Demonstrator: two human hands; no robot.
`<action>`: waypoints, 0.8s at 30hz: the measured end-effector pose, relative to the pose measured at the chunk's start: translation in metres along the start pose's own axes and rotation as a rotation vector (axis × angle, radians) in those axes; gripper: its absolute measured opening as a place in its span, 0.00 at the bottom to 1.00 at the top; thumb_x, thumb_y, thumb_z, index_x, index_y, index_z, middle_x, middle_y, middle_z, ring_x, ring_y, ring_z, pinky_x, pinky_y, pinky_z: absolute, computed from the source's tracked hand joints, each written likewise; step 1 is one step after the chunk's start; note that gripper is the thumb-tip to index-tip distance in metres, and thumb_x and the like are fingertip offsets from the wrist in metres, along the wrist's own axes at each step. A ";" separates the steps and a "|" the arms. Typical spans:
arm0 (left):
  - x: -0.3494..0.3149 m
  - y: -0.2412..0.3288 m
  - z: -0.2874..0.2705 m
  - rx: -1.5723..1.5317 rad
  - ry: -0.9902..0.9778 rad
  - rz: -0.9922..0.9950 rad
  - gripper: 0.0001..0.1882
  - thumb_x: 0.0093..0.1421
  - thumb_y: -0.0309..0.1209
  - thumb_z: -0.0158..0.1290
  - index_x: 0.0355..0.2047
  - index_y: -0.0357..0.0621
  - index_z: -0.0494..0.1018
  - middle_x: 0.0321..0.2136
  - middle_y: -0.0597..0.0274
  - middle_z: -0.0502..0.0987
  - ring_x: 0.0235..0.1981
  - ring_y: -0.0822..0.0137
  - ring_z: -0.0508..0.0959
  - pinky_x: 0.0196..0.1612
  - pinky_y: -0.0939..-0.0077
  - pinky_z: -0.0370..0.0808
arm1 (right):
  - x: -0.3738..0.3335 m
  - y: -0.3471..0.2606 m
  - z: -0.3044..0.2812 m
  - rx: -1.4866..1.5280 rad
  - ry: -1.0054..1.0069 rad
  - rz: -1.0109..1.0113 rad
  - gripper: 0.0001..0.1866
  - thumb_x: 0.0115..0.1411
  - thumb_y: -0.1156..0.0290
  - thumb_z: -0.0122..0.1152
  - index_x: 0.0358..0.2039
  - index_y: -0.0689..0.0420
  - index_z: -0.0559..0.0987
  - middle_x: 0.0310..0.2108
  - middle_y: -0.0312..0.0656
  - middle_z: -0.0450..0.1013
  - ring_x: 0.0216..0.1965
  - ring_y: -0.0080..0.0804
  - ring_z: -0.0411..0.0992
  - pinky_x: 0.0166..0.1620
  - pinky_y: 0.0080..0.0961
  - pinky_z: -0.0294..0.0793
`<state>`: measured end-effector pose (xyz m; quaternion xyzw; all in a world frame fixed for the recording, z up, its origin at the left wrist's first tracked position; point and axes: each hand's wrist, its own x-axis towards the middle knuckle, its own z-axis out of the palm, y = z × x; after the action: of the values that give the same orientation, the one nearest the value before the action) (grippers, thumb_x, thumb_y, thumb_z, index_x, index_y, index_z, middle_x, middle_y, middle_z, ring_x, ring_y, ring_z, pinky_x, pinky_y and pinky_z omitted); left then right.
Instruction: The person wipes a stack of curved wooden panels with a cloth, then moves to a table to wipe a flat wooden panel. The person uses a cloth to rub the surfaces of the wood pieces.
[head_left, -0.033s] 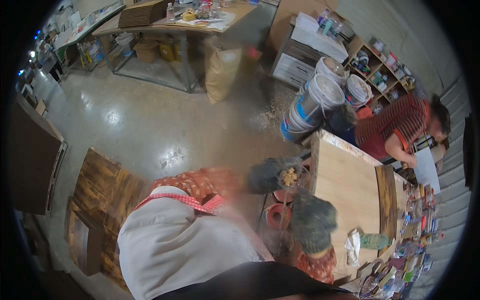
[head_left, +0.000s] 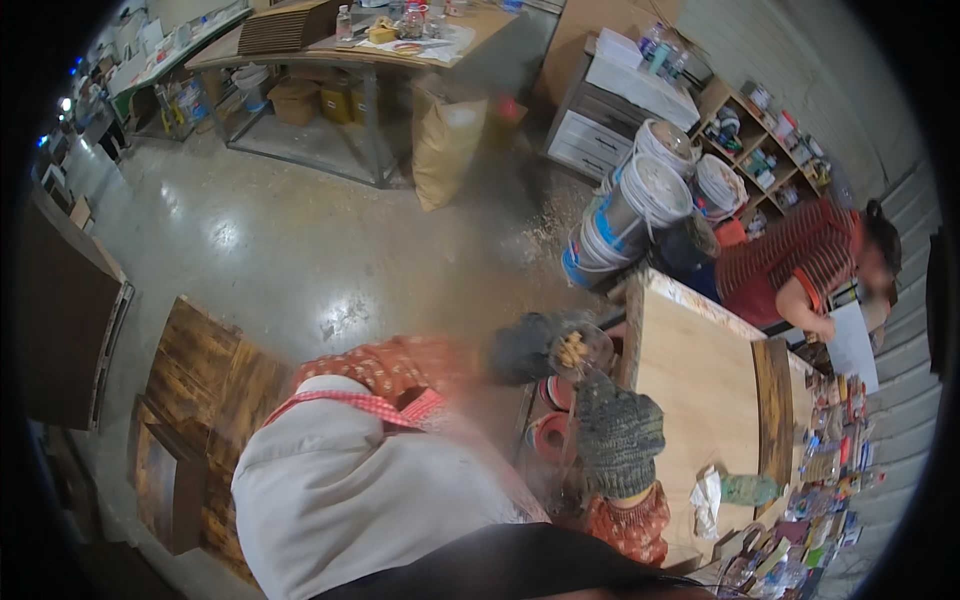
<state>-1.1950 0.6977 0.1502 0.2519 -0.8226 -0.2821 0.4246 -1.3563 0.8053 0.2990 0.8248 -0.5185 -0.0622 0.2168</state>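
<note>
Both of my hands wear dark grey knitted gloves with patterned orange-red sleeves above them. My left hand (head_left: 522,348) is closed on the side of a clear, cup-like container (head_left: 600,350). Light brown, crumbly lumps (head_left: 572,350) lie inside it. My right hand (head_left: 620,425) is at the container's near side, its fingers bent together toward the rim. Whatever those fingers hold, if anything, is hidden. Below the container, red-rimmed round tubs (head_left: 550,435) stand beside the pale wooden tabletop (head_left: 690,370).
A dark wood strip (head_left: 771,420), a green bottle (head_left: 750,489) and crumpled white paper (head_left: 706,500) lie on the tabletop. Stacked buckets (head_left: 640,205) stand beyond it. A person (head_left: 790,265) works at the right with a white sheet. Dark wood panels (head_left: 205,400) are at left.
My right hand has shifted up and inward, closer to the container, and is less blurred. The container has moved slightly left. The person at the right has shifted slightly.
</note>
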 end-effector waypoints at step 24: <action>-0.027 -0.246 -0.401 0.397 0.772 -0.623 0.37 0.50 0.28 0.65 0.59 0.43 0.61 0.48 0.60 0.75 0.48 0.68 0.75 0.52 0.73 0.72 | 0.558 -0.151 0.049 1.119 0.109 -0.550 0.12 0.57 0.68 0.58 0.39 0.60 0.81 0.32 0.49 0.77 0.31 0.49 0.75 0.35 0.38 0.74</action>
<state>-0.8008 0.4391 0.1614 0.6453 -0.5302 -0.1206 0.5366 -0.9933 0.3547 0.2597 0.9187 -0.2294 0.2075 -0.2457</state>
